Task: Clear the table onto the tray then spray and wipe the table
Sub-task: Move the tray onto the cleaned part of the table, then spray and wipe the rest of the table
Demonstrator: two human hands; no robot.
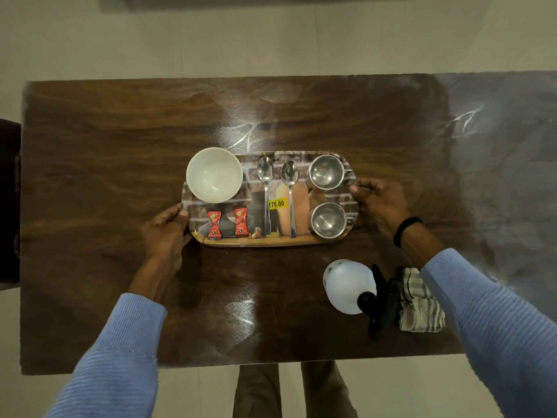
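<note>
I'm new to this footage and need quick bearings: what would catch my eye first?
The tray at the table centre stands out first, the left hand and right hand holding its ends. It carries a white bowl at left, two spoons mid-tray and two steel cups at right. At the near right, a spray bottle sits beside a striped cloth.

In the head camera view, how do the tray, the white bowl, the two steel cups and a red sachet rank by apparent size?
1. tray
2. white bowl
3. far steel cup and near steel cup: they look alike, so I do not rank one over the other
4. left red sachet
</note>
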